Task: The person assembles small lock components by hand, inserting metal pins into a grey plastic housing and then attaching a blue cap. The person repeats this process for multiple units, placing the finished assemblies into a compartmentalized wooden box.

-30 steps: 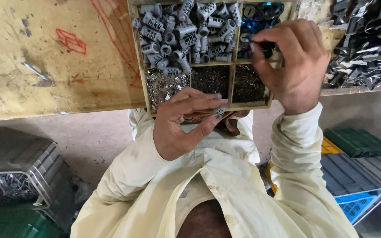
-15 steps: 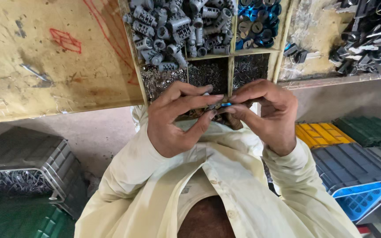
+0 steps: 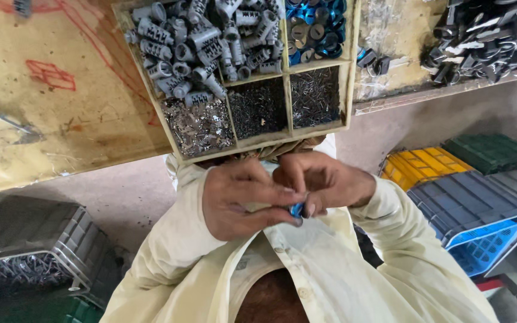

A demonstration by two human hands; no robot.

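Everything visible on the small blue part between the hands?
The blue part is tiny, glossy and blue, like the ring-shaped pieces in the tray's top right compartment. Fingers hide most of it, so its full shape cannot be told. The left hand and right hand pinch it together at their fingertips, close to the cream shirt, below the tray's near edge.

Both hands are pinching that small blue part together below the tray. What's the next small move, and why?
Probably seat the blue part fully before reaching away. The left hand and right hand meet on it, fingertips closed around it, so the fit looks unfinished; what it joins is hidden by fingers. The divided tray, with grey plugs and blue rings, sits close above for the next piece.
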